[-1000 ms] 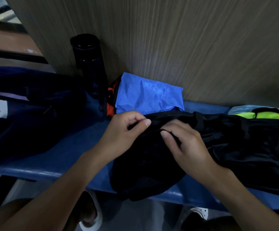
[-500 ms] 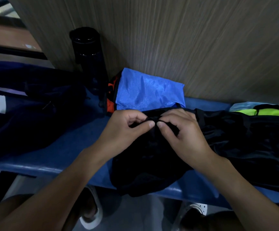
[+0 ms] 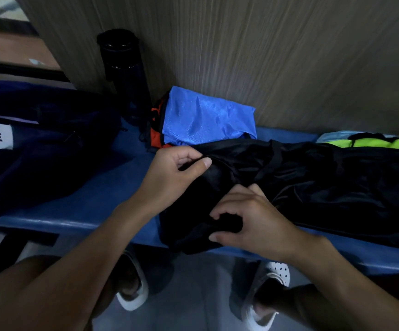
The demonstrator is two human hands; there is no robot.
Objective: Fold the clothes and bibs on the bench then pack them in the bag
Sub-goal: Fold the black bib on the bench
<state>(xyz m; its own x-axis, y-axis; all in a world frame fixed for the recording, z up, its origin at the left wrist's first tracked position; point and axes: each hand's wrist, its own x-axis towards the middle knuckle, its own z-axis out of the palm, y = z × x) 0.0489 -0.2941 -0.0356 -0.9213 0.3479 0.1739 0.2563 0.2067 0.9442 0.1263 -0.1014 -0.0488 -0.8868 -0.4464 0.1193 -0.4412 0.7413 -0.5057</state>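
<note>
**A:** Black garment [image 3: 313,187], where is it lying?

**B:** I am seeing one, stretching across the blue bench [image 3: 93,197] from the middle to the right edge of view, its near corner hanging over the front lip.

**A:** And the hands?

**B:** Two, both clamping on it. The left hand [image 3: 177,173] is pinching the upper hem between thumb and curled fingers. The right hand [image 3: 248,220] is lying nearer the front edge, fingers curling round a bunch of the same fabric.

**A:** What else are you counting?

**B:** I am counting three bibs. One folded blue bib [image 3: 205,118] is sitting against the wood-grain wall [image 3: 265,56], just behind the black garment. One orange bib [image 3: 156,136] is peeking out under the blue bib's left side. One neon-green bib [image 3: 384,142] is showing at the far right, behind the garment.

**A:** The bag?

**B:** One dark navy bag [image 3: 38,149] is lying on the bench's left end, with a white label reading "QUE". One black bottle [image 3: 124,75] is standing between the bag and the blue bib. Below the bench, two white shoes [image 3: 134,297] are showing on the floor.
</note>
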